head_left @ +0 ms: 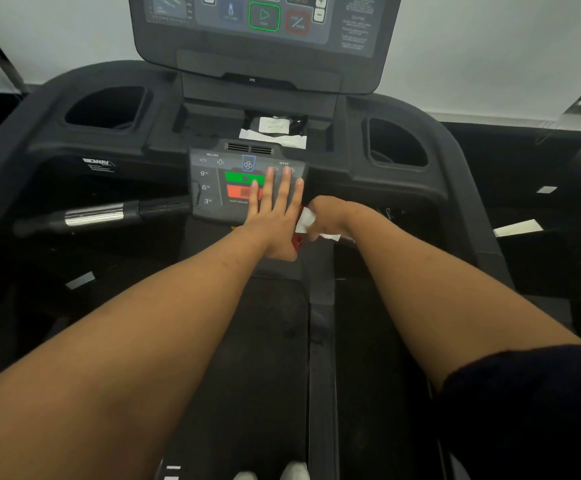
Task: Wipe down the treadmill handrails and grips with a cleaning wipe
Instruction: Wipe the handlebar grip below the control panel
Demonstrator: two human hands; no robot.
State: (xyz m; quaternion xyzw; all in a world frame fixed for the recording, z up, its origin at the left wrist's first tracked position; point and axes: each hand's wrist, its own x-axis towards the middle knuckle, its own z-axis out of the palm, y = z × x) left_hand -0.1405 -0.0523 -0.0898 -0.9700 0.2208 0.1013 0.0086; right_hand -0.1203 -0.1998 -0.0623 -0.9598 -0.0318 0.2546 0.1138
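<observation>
While right hand (329,212) holds crumpled white wipe (305,220), left hand (274,221) lies flat.

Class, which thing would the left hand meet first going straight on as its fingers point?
Probably the white papers in the tray just past the control panel beneath the left hand; depth unclear.

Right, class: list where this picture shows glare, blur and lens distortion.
Head view: glare on the chrome grip; fingers of the left hand ghost with motion blur over the keypad; the wide lens bows the console; the deck sits in deep shadow.
</observation>
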